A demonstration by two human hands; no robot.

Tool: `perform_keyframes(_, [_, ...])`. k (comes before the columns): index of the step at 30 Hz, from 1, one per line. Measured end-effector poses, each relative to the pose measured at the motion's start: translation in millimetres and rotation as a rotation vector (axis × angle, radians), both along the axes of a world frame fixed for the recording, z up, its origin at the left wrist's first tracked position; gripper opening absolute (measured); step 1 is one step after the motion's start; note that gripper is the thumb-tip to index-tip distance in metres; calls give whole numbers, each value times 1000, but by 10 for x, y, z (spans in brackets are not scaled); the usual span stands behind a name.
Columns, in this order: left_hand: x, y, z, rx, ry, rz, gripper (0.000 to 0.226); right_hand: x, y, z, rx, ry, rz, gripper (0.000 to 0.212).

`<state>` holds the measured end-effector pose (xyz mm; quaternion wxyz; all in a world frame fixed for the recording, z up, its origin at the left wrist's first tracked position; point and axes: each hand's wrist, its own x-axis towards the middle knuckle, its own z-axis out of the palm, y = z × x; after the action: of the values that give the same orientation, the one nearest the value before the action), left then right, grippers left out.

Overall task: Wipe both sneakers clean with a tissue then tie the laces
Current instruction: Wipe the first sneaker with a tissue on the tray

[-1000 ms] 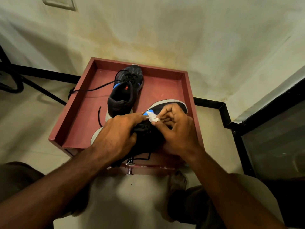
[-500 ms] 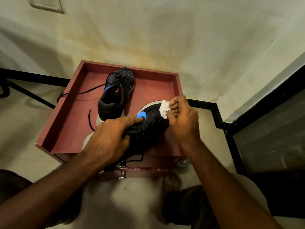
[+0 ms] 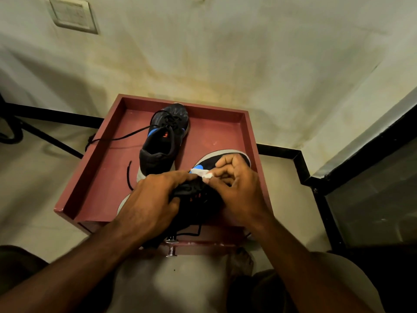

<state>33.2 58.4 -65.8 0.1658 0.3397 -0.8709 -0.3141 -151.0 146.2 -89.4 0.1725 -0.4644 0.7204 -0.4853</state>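
Note:
Two black sneakers with blue marks sit in a red tray. The far sneaker stands upright near the tray's back, its loose lace trailing over the left wall. The near sneaker lies tilted at the front right, its grey sole edge showing. My left hand grips this sneaker's middle from the left. A small white tissue is pinched in my right hand and pressed on the sneaker's upper near the blue mark. Most of the near sneaker is hidden under my hands.
The tray tops a red cabinet with a metal knob at its front. A stained pale wall rises close behind, with a switch plate at the upper left. A black-framed glass panel stands on the right. My knees are below.
My right hand has drawn the tissue back from the toe toward the sneaker's middle. The left hand keeps its hold.

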Motion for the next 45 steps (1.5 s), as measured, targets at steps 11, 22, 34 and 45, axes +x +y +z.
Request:
perform_keyframes(11, [33,-34,1,53,44,43,67,4,19,3,-36,-133,3,30])
perform_keyframes(22, [-35,112,-48,-122,22,-10,68,47,23,14,-39,57,-34,25])
perform_keyframes(34, [111,75,-75,-72,-105,-196,90,-280,41,58,-134,642,-141,17])
perform_keyframes(45, [172,93,-223,-154,-289,-138,90,246,-13,-4,-101,623,182,17])
